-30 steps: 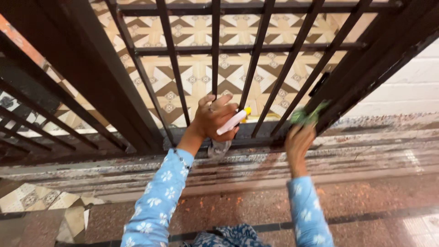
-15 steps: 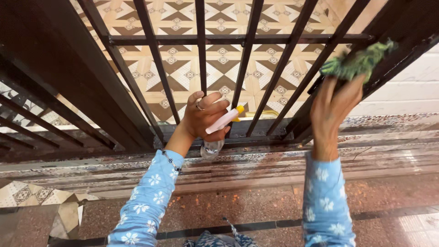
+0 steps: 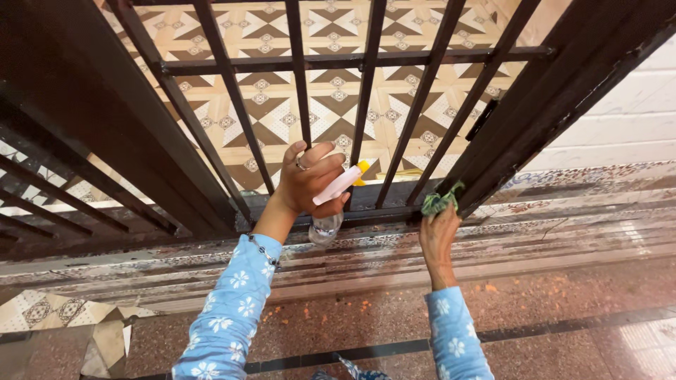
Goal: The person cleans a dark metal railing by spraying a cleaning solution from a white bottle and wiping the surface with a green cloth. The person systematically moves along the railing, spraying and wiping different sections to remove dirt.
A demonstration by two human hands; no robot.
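The left hand [image 3: 306, 184] is closed around a spray bottle [image 3: 331, 204], fingers wrapped over its white head with the yellow nozzle tip pointing right and the clear body hanging below the palm. A ring shows on one finger, and the index finger hooks round one upright bar of the gate [image 3: 303, 105] (so the hand grips both bottle and bar at once). The bottle sits just in front of the gate's bottom rail, near the middle of the view.

The right hand [image 3: 438, 232] is well apart from the left, lower and to the right. It is clamped on a green cloth [image 3: 440, 200], bunched in the fingertips and pressed against the foot of the dark gate frame where the bottom rail meets the slanting post.

Both arms wear blue sleeves [image 3: 229, 309] with white flowers. The gate is dark metal, its bars running upward and crossed by a rail higher up. Behind the bars lies a patterned tile floor [image 3: 324, 119] in cream and brown. Under the hands runs a worn stone threshold [image 3: 563, 232], and nearer the person a reddish speckled floor [image 3: 577, 309]. A pale tiled wall [image 3: 627, 119] stands at right.
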